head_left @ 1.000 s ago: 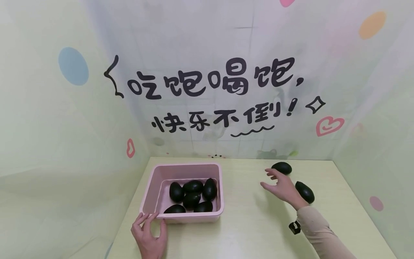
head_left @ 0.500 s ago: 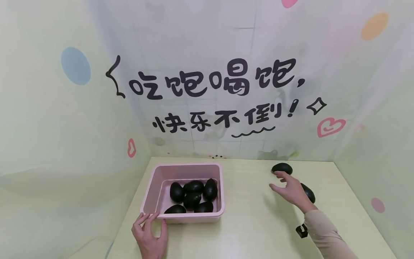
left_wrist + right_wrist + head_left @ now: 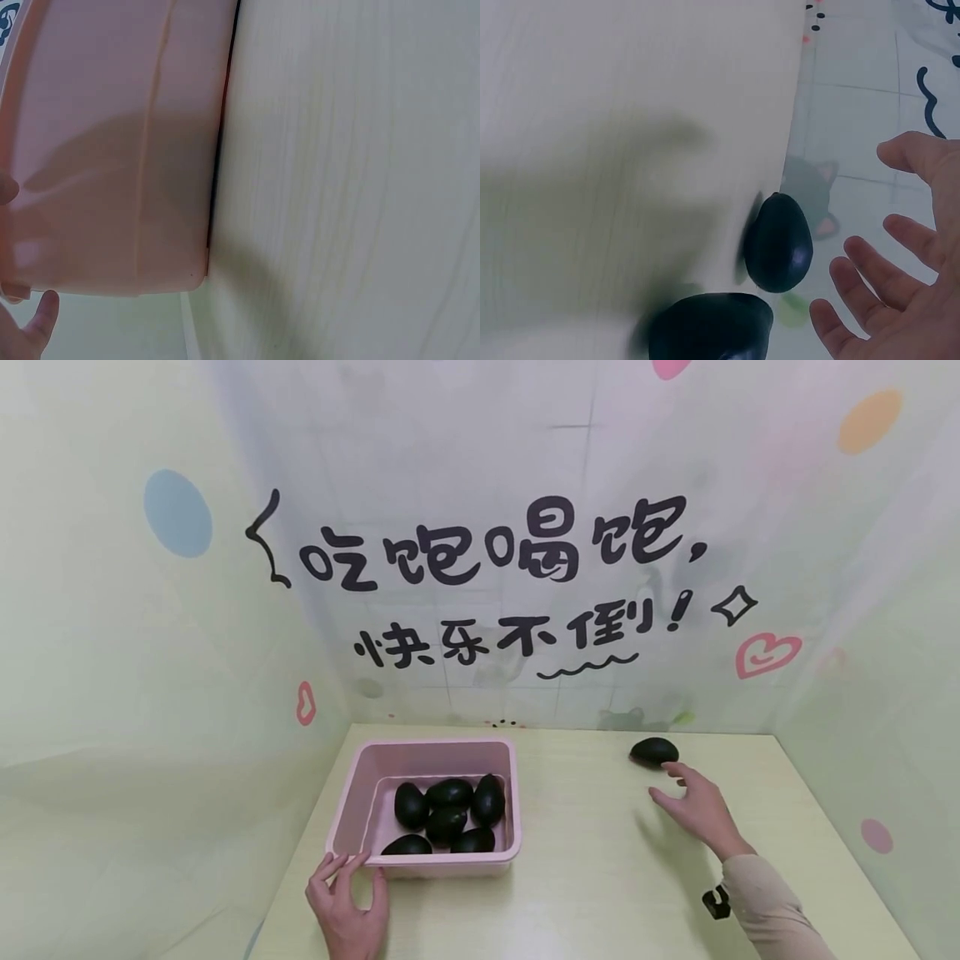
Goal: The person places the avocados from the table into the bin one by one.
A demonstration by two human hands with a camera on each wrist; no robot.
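A pink plastic bin point(image 3: 420, 859) holds several dark avocados point(image 3: 448, 792). My left hand point(image 3: 348, 906) grips the bin's near left corner, fingertips over the rim and thumb against the front wall. Part of that hand also shows beside the bin wall point(image 3: 82, 150) in the left wrist view. Over the table's right side hovers my right hand point(image 3: 701, 810), fingers spread and nothing in its grasp. One dark avocado point(image 3: 655, 752) lies just beyond its fingertips. A nearer avocado point(image 3: 711, 330) shows in the right wrist view; in the head view the hand hides it.
The pale wooden table point(image 3: 577, 877) stretches between the bin and the right hand. A printed backdrop point(image 3: 525, 460) rises along its back edge and both sides. A black band point(image 3: 717, 902) hangs at the right sleeve.
My right hand has drifted right and slightly toward me, now covering the nearer avocado in the head view. The left hand and the bin have stayed put.
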